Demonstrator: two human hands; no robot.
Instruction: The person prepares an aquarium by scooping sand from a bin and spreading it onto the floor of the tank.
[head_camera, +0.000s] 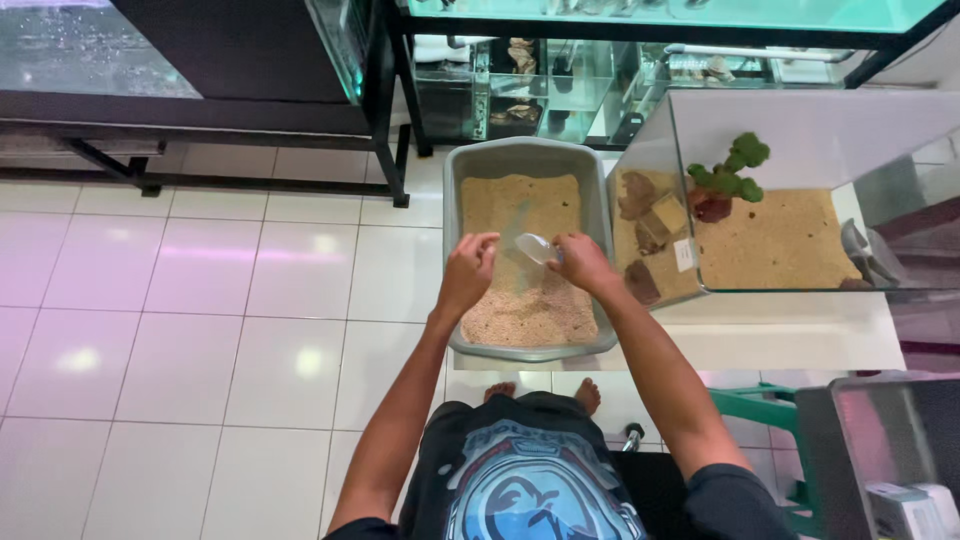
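Note:
A grey plastic tub (453, 200) full of tan sand stands on the white tiled floor in front of me. My right hand (583, 264) grips a small clear plastic scoop (533, 247) just above the sand. My left hand (468, 272) hovers over the tub's left part with fingers curled together, close to the scoop's mouth; nothing visible in it. To the right of the tub stands a glass aquarium (800, 140) with a sand floor, brown rocks and a small green plant (728, 175) on a reddish stone.
The aquarium rests on a white stand (790, 345). Black metal racks with other glass tanks (620, 70) line the back. A green stool frame (765, 405) and a grey box (880, 450) are at my right. My bare feet (545, 392) sit under the tub's near edge.

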